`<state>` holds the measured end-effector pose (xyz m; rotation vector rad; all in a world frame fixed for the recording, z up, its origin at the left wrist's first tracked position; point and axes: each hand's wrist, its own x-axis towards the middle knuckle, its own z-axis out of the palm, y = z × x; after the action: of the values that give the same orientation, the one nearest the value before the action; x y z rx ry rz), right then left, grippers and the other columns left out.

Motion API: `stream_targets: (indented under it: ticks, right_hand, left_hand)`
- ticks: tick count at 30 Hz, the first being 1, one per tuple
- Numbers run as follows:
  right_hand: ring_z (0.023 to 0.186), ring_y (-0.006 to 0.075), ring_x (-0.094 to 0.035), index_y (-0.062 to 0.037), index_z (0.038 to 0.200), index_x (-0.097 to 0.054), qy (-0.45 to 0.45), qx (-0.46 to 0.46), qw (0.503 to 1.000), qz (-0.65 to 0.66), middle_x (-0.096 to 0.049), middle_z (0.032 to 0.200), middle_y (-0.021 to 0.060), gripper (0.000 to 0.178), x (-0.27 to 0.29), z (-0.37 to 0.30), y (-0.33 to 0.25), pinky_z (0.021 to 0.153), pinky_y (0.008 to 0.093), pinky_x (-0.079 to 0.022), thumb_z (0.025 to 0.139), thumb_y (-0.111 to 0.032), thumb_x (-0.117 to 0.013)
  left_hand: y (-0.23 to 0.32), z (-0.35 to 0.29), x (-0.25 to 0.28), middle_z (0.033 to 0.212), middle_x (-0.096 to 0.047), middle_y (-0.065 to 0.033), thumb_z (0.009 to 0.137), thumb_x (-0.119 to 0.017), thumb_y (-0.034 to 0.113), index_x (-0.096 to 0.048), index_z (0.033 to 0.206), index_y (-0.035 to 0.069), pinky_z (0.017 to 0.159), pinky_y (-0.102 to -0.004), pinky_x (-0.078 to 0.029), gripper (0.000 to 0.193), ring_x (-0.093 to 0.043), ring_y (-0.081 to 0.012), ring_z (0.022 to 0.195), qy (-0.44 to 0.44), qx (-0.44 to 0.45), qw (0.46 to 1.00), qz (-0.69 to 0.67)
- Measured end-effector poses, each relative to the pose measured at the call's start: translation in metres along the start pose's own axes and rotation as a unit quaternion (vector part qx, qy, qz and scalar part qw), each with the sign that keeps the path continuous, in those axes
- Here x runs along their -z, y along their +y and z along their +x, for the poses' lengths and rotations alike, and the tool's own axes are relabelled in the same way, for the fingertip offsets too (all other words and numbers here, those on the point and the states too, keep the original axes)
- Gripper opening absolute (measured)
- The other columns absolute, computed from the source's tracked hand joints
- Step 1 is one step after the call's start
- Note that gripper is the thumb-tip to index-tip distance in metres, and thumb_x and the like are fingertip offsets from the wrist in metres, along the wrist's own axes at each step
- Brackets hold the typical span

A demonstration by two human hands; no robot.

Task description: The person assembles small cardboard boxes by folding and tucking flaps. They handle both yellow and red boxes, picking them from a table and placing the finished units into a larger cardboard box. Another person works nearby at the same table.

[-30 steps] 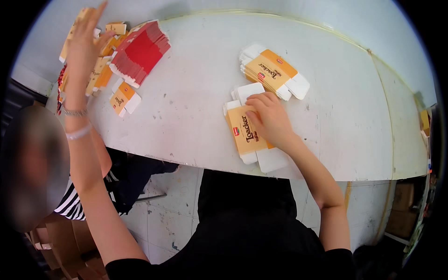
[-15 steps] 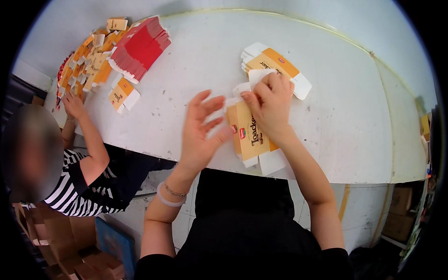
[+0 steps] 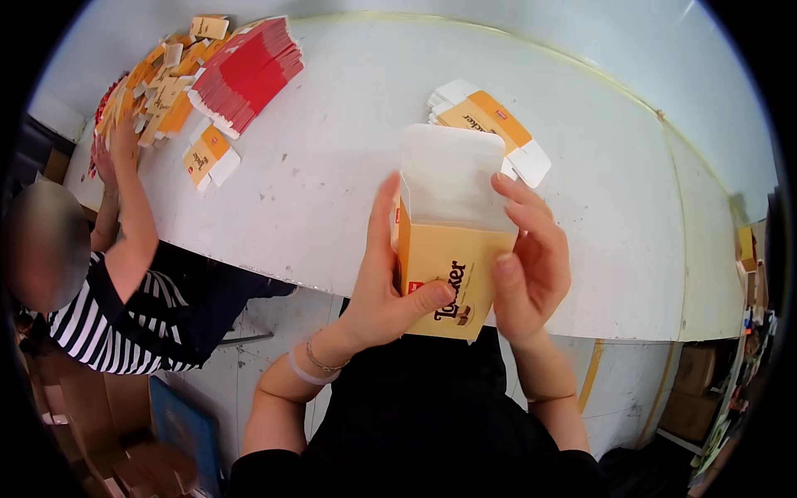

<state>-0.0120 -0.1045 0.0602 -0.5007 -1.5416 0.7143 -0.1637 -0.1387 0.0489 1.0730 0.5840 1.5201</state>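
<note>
A yellow folding carton (image 3: 465, 249) is held up in front of me at the table's near edge. Its far end gapes, with a white inner flap (image 3: 452, 170) standing up. My left hand (image 3: 386, 290) grips the carton's left side, thumb across the printed front and fingers along the side panel. At the right edge of the carton, my right hand (image 3: 535, 266) has its fingers apart and bent, with the fingertips close to the opening; whether they touch it is hard to tell. Just beyond lies a small stack of flat yellow-and-orange cartons (image 3: 490, 116), partly hidden by the flap.
A red stack of folded cartons (image 3: 253, 75) stands at the far left, beside a heap of yellow cartons (image 3: 170, 91). One loose carton (image 3: 209, 158) lies on the white table (image 3: 332, 124). A co-worker in a striped top (image 3: 108, 324) reaches into the heap.
The carton has been raised off the table and turned, its white flap now upright. My left hand has closed on it; my right hand has moved to its right edge.
</note>
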Motion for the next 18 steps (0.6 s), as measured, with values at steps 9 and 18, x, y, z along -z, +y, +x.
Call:
stream_targets:
  ticks: [9, 18]
  right_hand:
    - [0.069, 0.0239, -0.053, 0.0005, 0.102, -0.055, -0.052, 0.095, 0.975, -0.192, -0.057, 0.078, 0.0070, 0.026, -0.006, -0.022, -0.012, 0.078, 0.0424, -0.040, 0.078, -0.008, -0.060]
    - [0.111, 0.0301, -0.058, 0.0106, 0.115, -0.057, -0.002, -0.399, 0.860, 0.319, -0.061, 0.117, 0.0250, 0.057, 0.015, 0.015, -0.011, 0.099, 0.0409, -0.044, 0.102, -0.040, -0.034]
  left_hand:
    - [-0.004, -0.016, 0.032, 0.108, -0.057, -0.0081, 0.078, -0.079, 0.020, -0.040, 0.126, 0.005, 0.081, -0.0300, -0.047, 0.064, -0.057, -0.0152, 0.098, -0.151, -0.028, 0.958, 0.242]
    - [0.025, 0.008, 0.050, 0.102, -0.061, -0.0063, 0.067, -0.086, 0.023, -0.053, 0.127, 0.006, 0.069, -0.0278, -0.049, 0.071, -0.060, -0.0170, 0.082, -0.240, -0.045, 0.910, 0.336]
